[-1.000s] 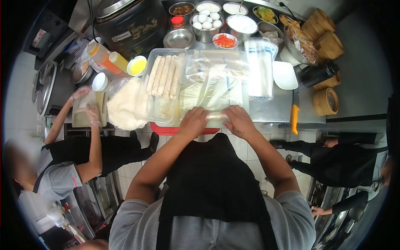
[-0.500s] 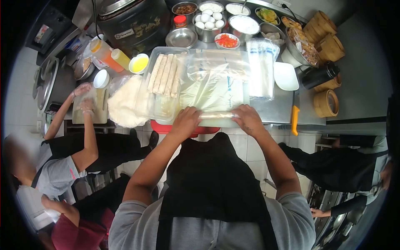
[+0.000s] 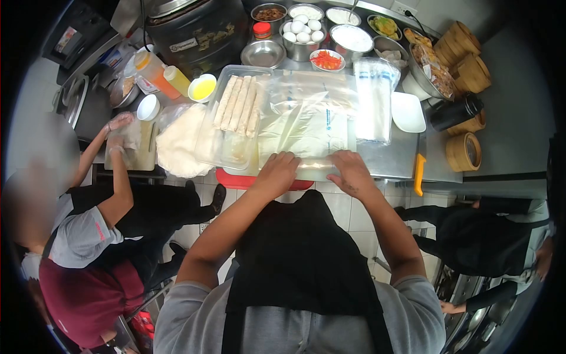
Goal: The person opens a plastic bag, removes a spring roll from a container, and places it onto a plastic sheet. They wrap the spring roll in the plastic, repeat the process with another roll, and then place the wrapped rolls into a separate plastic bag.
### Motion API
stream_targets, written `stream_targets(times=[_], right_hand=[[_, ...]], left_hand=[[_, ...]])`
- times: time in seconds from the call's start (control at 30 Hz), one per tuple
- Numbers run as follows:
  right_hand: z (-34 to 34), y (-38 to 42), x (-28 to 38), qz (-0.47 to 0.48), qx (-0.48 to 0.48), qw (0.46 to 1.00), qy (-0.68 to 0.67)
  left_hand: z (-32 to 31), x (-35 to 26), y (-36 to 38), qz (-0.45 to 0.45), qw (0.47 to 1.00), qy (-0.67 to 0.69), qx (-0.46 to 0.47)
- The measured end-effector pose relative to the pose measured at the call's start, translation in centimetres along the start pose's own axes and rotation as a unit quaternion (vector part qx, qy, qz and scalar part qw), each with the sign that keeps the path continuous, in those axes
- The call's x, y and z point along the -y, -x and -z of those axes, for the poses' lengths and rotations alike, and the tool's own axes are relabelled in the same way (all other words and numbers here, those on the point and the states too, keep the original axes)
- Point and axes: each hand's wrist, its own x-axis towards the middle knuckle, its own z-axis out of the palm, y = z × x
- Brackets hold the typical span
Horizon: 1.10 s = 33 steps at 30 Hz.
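A roll wrapped in clear plastic (image 3: 314,162) lies across the front edge of the work surface. My left hand (image 3: 279,171) curls over its left end, and my right hand (image 3: 351,170) rests over its right end with the thumb lower down. Beyond the hands, a plastic sheet (image 3: 306,127) with blue print lies flat. To the left, several pale rolls (image 3: 236,103) sit side by side in a clear plastic container (image 3: 237,154). A folded stack of plastic (image 3: 374,100) lies at the right of the sheet.
A knife with an orange handle (image 3: 419,175) sticks out over the front edge. Bowls, eggs (image 3: 303,36) and a white dish (image 3: 408,112) stand behind and right. Left are pale dough (image 3: 183,144), sauce bottles (image 3: 155,74) and a co-worker's gloved hands (image 3: 119,127).
My hands have moved slightly up along the wrapped roll, and my right thumb has spread from the fingers. The people at the left have shifted.
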Motion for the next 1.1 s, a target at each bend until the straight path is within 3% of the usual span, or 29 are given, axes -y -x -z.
stream_targets(times=[0.1, 0.3, 0.43, 0.53, 0.57, 0.63, 0.67, 0.73, 0.9, 0.97, 1.1], right_hand=[[-1.4, -0.5, -0.3, -0.022, 0.049, 0.999, 0.002], [-1.2, -0.6, -0.6, -0.008, 0.032, 0.999, -0.017], [-0.9, -0.8, 0.7, -0.015, 0.011, 1.000, -0.004], [-1.1, -0.5, 0.8, -0.032, 0.004, 0.999, 0.004], [-1.5, -0.5, 0.7, -0.028, 0.002, 1.000, 0.005], [-1.9, -0.3, 0.6, -0.015, -0.022, 0.999, 0.019], [-1.7, -0.2, 0.8, -0.011, -0.024, 0.999, 0.023], [-1.3, -0.4, 1.8, -0.031, -0.033, 0.999, 0.010], [-1.3, -0.2, 2.9, -0.056, -0.046, 0.997, -0.014], [-1.6, 0.0, 2.9, -0.051, -0.065, 0.996, -0.027], [-1.6, 0.2, 3.2, -0.062, -0.094, 0.993, -0.040]], left_hand=[[-0.5, 0.5, -0.1, 0.031, 0.999, -0.009, 0.027], [-0.1, 0.7, -0.1, 0.039, 0.998, 0.004, 0.050], [2.1, 1.3, 0.9, 0.005, 0.998, 0.020, -0.066], [5.3, 5.7, 0.1, 0.077, 0.942, 0.074, -0.319], [6.7, 7.0, -0.3, 0.147, 0.931, 0.053, -0.330], [7.3, 9.1, -1.1, 0.238, 0.917, 0.089, -0.306], [7.0, 9.6, -1.5, 0.236, 0.916, 0.088, -0.312], [6.1, 10.2, -2.8, 0.340, 0.928, 0.099, -0.116], [4.9, 9.9, -4.5, 0.386, 0.907, 0.043, -0.161], [6.0, 10.4, -5.4, 0.454, 0.877, 0.128, -0.087], [6.7, 10.8, -7.1, 0.483, 0.864, 0.141, -0.026]])
